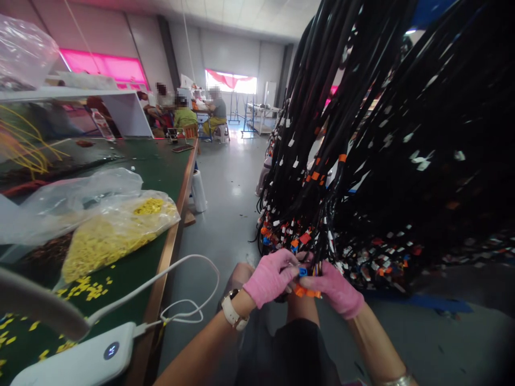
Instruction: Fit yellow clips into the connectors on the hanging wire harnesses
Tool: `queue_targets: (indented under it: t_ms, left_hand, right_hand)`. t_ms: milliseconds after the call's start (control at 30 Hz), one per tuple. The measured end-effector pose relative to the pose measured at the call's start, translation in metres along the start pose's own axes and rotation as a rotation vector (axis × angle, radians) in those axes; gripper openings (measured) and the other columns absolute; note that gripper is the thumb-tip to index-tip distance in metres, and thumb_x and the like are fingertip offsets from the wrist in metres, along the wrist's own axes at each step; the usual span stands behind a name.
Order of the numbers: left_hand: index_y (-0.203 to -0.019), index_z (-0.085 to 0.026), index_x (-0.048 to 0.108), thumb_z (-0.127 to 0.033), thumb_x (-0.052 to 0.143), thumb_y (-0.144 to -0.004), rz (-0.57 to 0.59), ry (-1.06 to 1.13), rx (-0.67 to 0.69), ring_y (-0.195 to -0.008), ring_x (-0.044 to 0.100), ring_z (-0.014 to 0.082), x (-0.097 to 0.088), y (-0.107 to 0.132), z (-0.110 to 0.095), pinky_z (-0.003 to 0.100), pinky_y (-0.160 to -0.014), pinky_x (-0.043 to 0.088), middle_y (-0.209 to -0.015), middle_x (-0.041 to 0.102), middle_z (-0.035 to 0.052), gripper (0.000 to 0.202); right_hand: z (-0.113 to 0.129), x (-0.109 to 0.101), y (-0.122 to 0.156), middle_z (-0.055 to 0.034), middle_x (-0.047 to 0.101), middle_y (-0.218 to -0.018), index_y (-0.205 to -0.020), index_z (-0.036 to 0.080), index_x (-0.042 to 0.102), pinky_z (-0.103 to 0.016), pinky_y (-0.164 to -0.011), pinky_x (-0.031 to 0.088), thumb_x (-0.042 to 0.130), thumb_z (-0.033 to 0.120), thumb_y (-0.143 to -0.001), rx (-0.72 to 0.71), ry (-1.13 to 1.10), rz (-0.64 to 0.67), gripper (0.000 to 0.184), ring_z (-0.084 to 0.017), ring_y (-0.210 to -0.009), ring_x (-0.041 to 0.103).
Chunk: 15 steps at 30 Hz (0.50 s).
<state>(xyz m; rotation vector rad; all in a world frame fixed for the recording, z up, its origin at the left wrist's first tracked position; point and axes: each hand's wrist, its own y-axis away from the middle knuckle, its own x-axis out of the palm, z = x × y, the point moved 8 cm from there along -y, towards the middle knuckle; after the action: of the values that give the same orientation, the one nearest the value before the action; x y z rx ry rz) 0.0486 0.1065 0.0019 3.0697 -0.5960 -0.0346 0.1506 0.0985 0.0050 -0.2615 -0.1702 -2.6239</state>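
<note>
Both my hands wear pink gloves and meet below a big hanging bundle of black wire harnesses (362, 150). My left hand (270, 276) is closed, pinching a small blue connector (302, 272) at a harness end. My right hand (338, 289) is closed around the same wire end, with orange connectors (306, 292) poking out beneath its fingers. A watch sits on my left wrist. Many more orange, white and blue connectors dangle from the harness ends just above my hands.
A green workbench (161, 166) runs along the left with clear bags of yellow parts (112, 233), loose yellow bits, a white power bank (86, 362) and its white cable (173, 268). Other people sit at tables far back. Grey floor lies between bench and harnesses.
</note>
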Motion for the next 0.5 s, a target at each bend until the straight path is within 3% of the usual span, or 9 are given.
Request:
queue_targets:
  t_ms: [100, 267, 500]
  left_hand:
    - [-0.081, -0.016, 0.053, -0.028, 0.055, -0.074, -0.028, 0.126, -0.041, -0.049, 0.056, 0.0109, -0.006, -0.004, 0.003, 0.019, -0.044, 0.044, -0.063, 0.061, 0.0003, 0.015]
    - [-0.070, -0.011, 0.060, -0.031, 0.065, -0.067, -0.046, 0.189, -0.086, -0.048, 0.054, 0.0110, -0.015, -0.008, 0.007, 0.022, -0.049, 0.045, -0.055, 0.059, 0.0020, 0.021]
    - [-0.084, -0.007, 0.062, -0.041, 0.076, -0.059, 0.094, 0.568, -0.163, -0.058, 0.060, 0.0151, 0.006, -0.005, 0.013, 0.028, -0.056, 0.048, -0.069, 0.063, 0.0076, 0.044]
  right_hand:
    - [-0.002, -0.011, 0.001, -0.0061, 0.065, -0.084, -0.098, 0.015, 0.062, -0.033, -0.071, 0.046, 0.074, 0.028, -0.063, -0.025, 0.038, -0.090, 0.039, -0.019, -0.076, 0.058]
    - [-0.002, -0.015, 0.005, -0.0019, 0.062, -0.073, -0.078, 0.016, 0.062, -0.026, -0.062, 0.043, 0.072, 0.026, -0.067, -0.032, 0.074, -0.110, 0.019, -0.014, -0.066, 0.054]
    - [-0.007, -0.023, 0.008, 0.0004, 0.062, -0.069, -0.080, 0.018, 0.063, -0.026, -0.058, 0.042, 0.077, 0.025, -0.059, -0.012, -0.007, -0.148, 0.026, -0.014, -0.062, 0.054]
